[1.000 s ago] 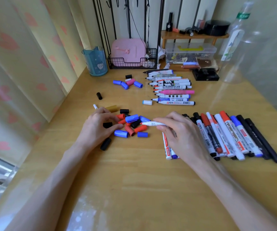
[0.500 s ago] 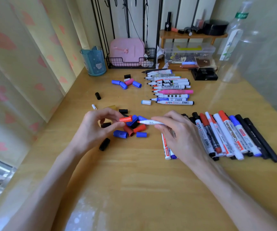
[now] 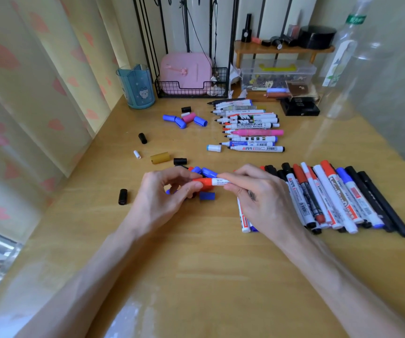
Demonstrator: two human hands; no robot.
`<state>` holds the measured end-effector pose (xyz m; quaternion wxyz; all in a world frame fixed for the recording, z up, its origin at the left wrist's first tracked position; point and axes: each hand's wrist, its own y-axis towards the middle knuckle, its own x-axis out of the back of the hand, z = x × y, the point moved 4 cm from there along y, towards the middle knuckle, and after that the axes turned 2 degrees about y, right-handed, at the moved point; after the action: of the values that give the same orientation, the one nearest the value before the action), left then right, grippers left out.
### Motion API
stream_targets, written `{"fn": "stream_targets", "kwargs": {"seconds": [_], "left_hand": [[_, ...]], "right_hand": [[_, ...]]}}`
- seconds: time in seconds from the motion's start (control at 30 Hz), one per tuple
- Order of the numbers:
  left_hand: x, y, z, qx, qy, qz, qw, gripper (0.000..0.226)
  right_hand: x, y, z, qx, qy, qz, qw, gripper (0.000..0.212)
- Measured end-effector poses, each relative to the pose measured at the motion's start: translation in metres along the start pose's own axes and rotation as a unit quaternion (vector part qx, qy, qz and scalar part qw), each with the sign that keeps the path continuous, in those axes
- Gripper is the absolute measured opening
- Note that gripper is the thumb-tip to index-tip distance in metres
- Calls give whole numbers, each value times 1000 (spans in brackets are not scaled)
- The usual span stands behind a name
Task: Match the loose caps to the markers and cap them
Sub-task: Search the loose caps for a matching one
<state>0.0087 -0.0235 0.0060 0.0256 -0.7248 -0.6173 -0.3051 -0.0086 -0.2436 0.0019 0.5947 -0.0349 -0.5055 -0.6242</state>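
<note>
1. Leftward, a black cap (image 3: pixel 122 196) is seen lying alone on the wooden desk (image 3: pixel 196 264), apart from the hands.
2. A red cap (image 3: pixel 203 183) is pinched between the thumb and curled fingers of the left hand (image 3: pixel 162 201), above a pile of loose caps (image 3: pixel 207 196).
3. The cap is set against the end of a white marker (image 3: pixel 221 182), whose barrel is gripped by the curled fingers of the right hand (image 3: pixel 262 203).
4. Capped markers (image 3: pixel 330 198) are laid in a row just beside that hand; uncapped markers (image 3: pixel 250 128) are lined up farther back.

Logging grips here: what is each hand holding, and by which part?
Left hand pinches the red cap by its sides; right hand pinches the marker by its barrel, beside the cap.
</note>
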Motion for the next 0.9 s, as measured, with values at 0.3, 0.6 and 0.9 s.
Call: {"fn": "stream_targets", "kwargs": {"seconds": [0.3, 0.6, 0.9], "left_hand": [[-8, 3, -3, -15, 8, -4, 1000, 17], [-12, 14, -3, -18, 31, -27, 999, 12], [-30, 25, -23, -59, 59, -28, 996, 26]], "right_hand": [[4, -2, 2, 0, -27, -8, 1000, 22], [18, 9, 12, -2, -78, 6, 997, 17], [62, 13, -5, -148, -136, -26, 979, 18]]}}
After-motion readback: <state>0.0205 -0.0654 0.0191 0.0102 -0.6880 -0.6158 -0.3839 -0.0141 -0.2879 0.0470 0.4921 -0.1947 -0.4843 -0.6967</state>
